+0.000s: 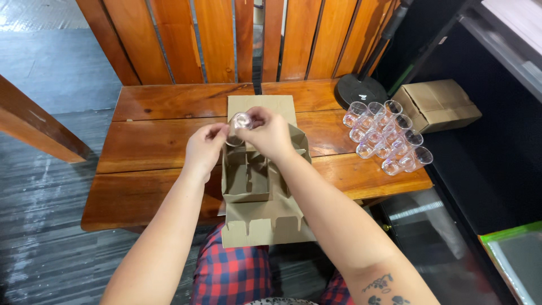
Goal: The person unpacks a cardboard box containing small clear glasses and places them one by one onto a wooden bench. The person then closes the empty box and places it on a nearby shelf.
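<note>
Nearest the wearer, a cardboard divider box [251,181] lies open on the wooden table [152,147]. Just above its far compartments, the left hand [204,148] and right hand [270,133] together pinch a small clear glass [239,125]. It looks light, rigid, slick and breakable, best gripped around its sides. Far right, a cluster of matching glasses [387,135] stands beside a closed carton [437,104].

Bare forearms; right forearm tattoo [383,288]; red-blue plaid trousers [231,271].
</note>
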